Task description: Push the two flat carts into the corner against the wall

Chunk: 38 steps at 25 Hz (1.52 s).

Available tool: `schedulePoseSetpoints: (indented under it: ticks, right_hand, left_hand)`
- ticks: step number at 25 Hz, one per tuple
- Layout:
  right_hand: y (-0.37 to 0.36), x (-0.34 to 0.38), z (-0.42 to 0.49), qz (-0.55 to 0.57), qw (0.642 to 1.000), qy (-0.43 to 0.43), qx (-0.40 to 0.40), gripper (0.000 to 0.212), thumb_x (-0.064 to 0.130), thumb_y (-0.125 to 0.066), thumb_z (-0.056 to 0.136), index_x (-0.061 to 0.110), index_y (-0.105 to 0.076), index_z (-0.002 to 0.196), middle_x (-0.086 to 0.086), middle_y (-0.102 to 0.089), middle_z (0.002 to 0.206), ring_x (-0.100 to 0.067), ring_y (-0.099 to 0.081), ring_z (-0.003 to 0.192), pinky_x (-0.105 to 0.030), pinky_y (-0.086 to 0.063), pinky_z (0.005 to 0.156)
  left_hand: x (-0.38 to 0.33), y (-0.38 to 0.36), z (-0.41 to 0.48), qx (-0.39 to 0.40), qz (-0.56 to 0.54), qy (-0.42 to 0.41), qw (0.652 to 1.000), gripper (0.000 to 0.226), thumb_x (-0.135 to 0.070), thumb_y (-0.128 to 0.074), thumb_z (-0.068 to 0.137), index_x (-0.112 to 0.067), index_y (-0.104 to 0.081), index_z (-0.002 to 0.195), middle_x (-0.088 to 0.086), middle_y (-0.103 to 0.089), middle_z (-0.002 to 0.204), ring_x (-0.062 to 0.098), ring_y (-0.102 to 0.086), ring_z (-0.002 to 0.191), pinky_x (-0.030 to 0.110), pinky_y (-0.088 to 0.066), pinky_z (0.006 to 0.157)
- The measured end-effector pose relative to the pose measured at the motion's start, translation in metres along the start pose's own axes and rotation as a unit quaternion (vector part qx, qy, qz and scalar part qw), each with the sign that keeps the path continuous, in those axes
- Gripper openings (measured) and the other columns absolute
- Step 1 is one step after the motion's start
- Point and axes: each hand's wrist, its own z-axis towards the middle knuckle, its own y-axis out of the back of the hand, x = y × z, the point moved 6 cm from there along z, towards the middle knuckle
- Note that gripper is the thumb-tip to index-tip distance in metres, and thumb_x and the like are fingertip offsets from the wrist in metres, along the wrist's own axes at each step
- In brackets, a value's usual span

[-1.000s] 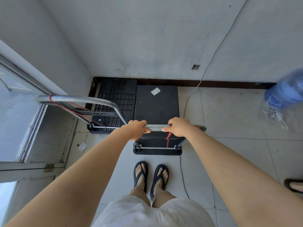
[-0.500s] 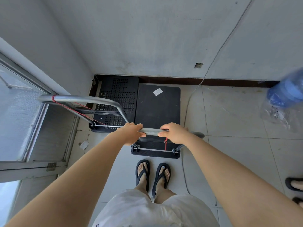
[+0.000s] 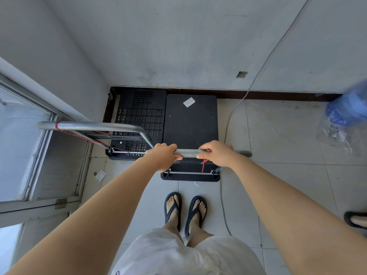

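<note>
Two black flat carts stand side by side on the tiled floor. The perforated cart (image 3: 142, 116) sits in the corner, its front edge at the dark baseboard and its metal handle (image 3: 89, 126) raised. The solid-deck cart (image 3: 190, 124), with a white sticker, stands to its right, a narrow strip of floor between it and the baseboard. My left hand (image 3: 163, 154) and my right hand (image 3: 215, 153) both grip this cart's grey handle bar (image 3: 188, 152). A red cord hangs from each handle.
A glazed door and frame (image 3: 39, 155) line the left side. A grey cable (image 3: 234, 110) runs down the wall and along the floor right of the solid cart. A blue water jug (image 3: 347, 108) in plastic wrap stands at far right. Another person's sandalled foot (image 3: 357, 220) shows at the right edge.
The solid-deck cart and my hands sit a little lower in the frame than a second ago; the view has shifted slightly. My grip on the handle is unchanged.
</note>
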Motion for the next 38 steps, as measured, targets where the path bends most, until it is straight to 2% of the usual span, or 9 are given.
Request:
schedulePoseSetpoints:
  ticks: [8,14,21,25,28,30,33,35,38]
  right_hand:
    - [0.023,0.012,0.027,0.003,1.000,0.009,-0.009,0.041,0.042,-0.052,0.093,0.036,-0.036,0.056,0.010,-0.038,0.060,-0.014,-0.040,0.069,-0.041,-0.024,0.081]
    - [0.044,0.010,0.046,0.008,1.000,0.013,-0.019,0.038,0.043,-0.053,0.093,0.033,-0.042,0.057,0.007,-0.043,0.059,-0.004,-0.037,0.061,-0.040,-0.027,0.080]
    - [0.055,0.009,0.060,0.026,0.999,0.023,-0.017,0.017,0.041,-0.055,0.092,0.028,-0.064,0.087,0.008,-0.049,0.063,-0.009,-0.042,0.065,-0.039,-0.028,0.080]
    - [0.054,0.008,0.065,0.036,0.999,0.019,-0.017,0.028,0.042,-0.059,0.089,0.023,-0.070,0.106,0.011,-0.053,0.066,-0.010,-0.046,0.068,-0.042,-0.033,0.079]
    - [0.053,0.008,0.061,0.049,0.998,0.004,-0.027,0.034,0.043,-0.064,0.084,0.018,-0.071,0.106,0.006,-0.062,0.082,-0.018,-0.056,0.084,-0.045,-0.045,0.085]
    - [0.054,0.007,0.056,0.071,0.996,-0.017,-0.047,0.040,0.044,-0.069,0.080,0.013,-0.072,0.105,0.001,-0.066,0.087,-0.019,-0.059,0.084,-0.041,-0.049,0.082]
    - [0.055,0.008,0.044,-0.018,0.996,-0.048,-0.070,0.057,0.057,-0.065,0.077,0.017,-0.066,0.117,-0.001,-0.069,0.106,-0.019,-0.060,0.093,-0.035,-0.044,0.076]
    - [0.056,0.011,0.039,-0.067,0.993,-0.058,-0.081,0.066,0.062,-0.061,0.077,0.021,-0.057,0.130,-0.001,-0.063,0.127,-0.022,-0.059,0.113,-0.036,-0.044,0.086]
    - [0.054,0.027,0.029,-0.063,0.993,-0.044,-0.091,0.071,0.059,-0.060,0.080,0.021,-0.047,0.139,-0.005,-0.051,0.142,-0.027,-0.050,0.128,-0.044,-0.042,0.101]
  left_hand:
    - [0.012,0.026,0.026,0.004,-0.008,0.002,1.000,0.036,-0.044,-0.036,0.100,-0.012,-0.047,0.114,0.006,-0.041,0.100,0.031,-0.041,0.116,0.052,-0.039,0.100]
    - [0.010,0.044,0.044,0.006,-0.023,0.004,1.000,0.027,-0.044,-0.037,0.100,-0.017,-0.039,0.094,0.007,-0.042,0.099,0.031,-0.041,0.115,0.053,-0.038,0.102]
    - [0.012,0.056,0.058,0.025,-0.038,0.012,0.999,0.030,-0.046,-0.038,0.099,-0.017,-0.040,0.094,0.007,-0.043,0.097,0.027,-0.037,0.105,0.052,-0.039,0.100]
    - [0.014,0.059,0.060,0.047,-0.058,0.013,0.997,0.032,-0.047,-0.040,0.099,-0.015,-0.041,0.093,0.006,-0.044,0.087,0.026,-0.035,0.103,0.040,-0.035,0.085]
    - [0.014,0.058,0.057,0.048,-0.080,0.018,0.995,0.034,-0.046,-0.041,0.099,-0.013,-0.043,0.093,0.005,-0.046,0.085,0.027,-0.039,0.103,0.035,-0.031,0.081]
    - [0.013,0.055,0.054,0.049,-0.110,0.023,0.992,0.033,-0.045,-0.046,0.097,-0.013,-0.048,0.097,0.004,-0.049,0.087,0.027,-0.044,0.098,0.034,-0.033,0.080]
    - [0.018,0.055,0.046,0.026,-0.191,0.045,0.980,0.046,-0.046,-0.058,0.088,-0.020,-0.052,0.125,0.008,-0.056,0.121,0.030,-0.051,0.117,0.040,-0.045,0.096]
    - [0.023,0.058,0.038,0.002,-0.223,0.051,0.973,0.062,-0.044,-0.062,0.085,-0.024,-0.042,0.140,0.010,-0.045,0.142,0.031,-0.045,0.128,0.047,-0.041,0.106]
    - [0.032,0.068,0.026,-0.035,-0.229,0.047,0.972,0.064,-0.037,-0.061,0.087,-0.023,-0.037,0.144,0.011,-0.040,0.147,0.031,-0.046,0.126,0.040,-0.044,0.098]
